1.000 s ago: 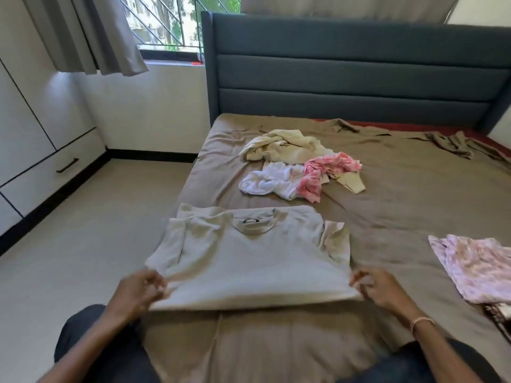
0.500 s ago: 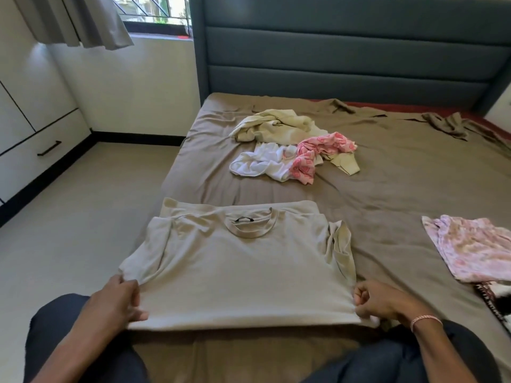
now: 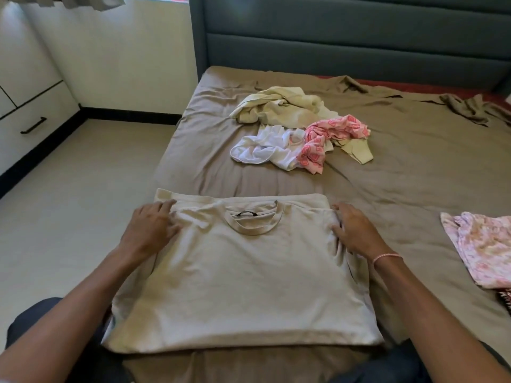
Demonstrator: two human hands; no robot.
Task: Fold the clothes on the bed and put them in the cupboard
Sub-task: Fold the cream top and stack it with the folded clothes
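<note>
A beige T-shirt [image 3: 243, 280] lies flat on the brown bed sheet [image 3: 401, 175] in front of me, neck opening toward the headboard, sleeves folded in. My left hand [image 3: 152, 228] rests with spread fingers on its left shoulder. My right hand [image 3: 356, 230] lies on the right shoulder edge, fingers relaxed. Further up the bed sits a loose heap: a cream garment [image 3: 279, 109], a white garment [image 3: 265, 147] and a pink patterned one [image 3: 329, 139].
A pink floral garment [image 3: 481, 250] lies at the bed's right edge. The grey padded headboard [image 3: 359, 37] stands at the back. White cupboard drawers with a black handle [image 3: 33, 125] line the left wall beyond open floor [image 3: 69, 203].
Both hands left the T-shirt's near hem corners and moved up to its shoulders. The camera tilted down and closer to the shirt.
</note>
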